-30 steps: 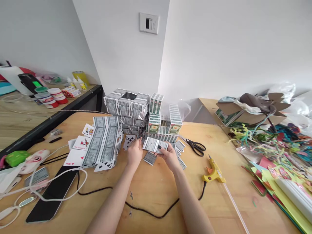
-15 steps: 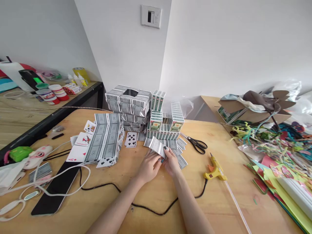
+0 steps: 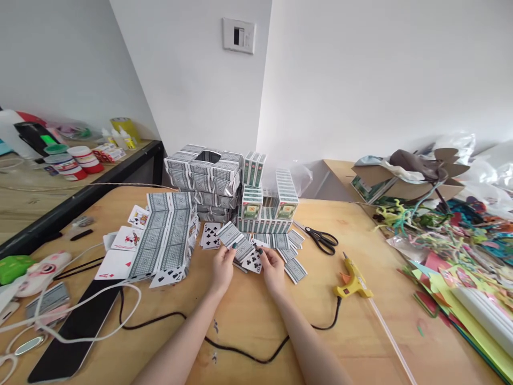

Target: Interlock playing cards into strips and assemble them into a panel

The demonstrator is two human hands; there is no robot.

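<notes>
My left hand (image 3: 223, 267) pinches a strip of joined playing cards (image 3: 235, 239), backs up, tilted above the table. Close beside it, my right hand (image 3: 273, 269) has its fingers closed on a face-up card of clubs (image 3: 253, 259). Loose patterned cards (image 3: 295, 270) lie right of my right hand. Behind the hands stand stacked green card boxes (image 3: 276, 203) and a block structure covered with card backs (image 3: 204, 176). To the left a folded panel of cards (image 3: 164, 235) rests on the table, and a face-up seven of clubs (image 3: 210, 235) lies next to it.
Black-handled scissors (image 3: 321, 240) and a yellow glue gun (image 3: 352, 282) lie to the right, with a black cable (image 3: 256, 358) crossing in front. At left are a black phone-like slab (image 3: 76, 331) and white cords. Craft materials and an open carton (image 3: 404, 187) fill the far right.
My hands have moved apart. The card strip now slants to the left in my left hand, and a face-up card shows at my right hand. The view has shifted slightly.
</notes>
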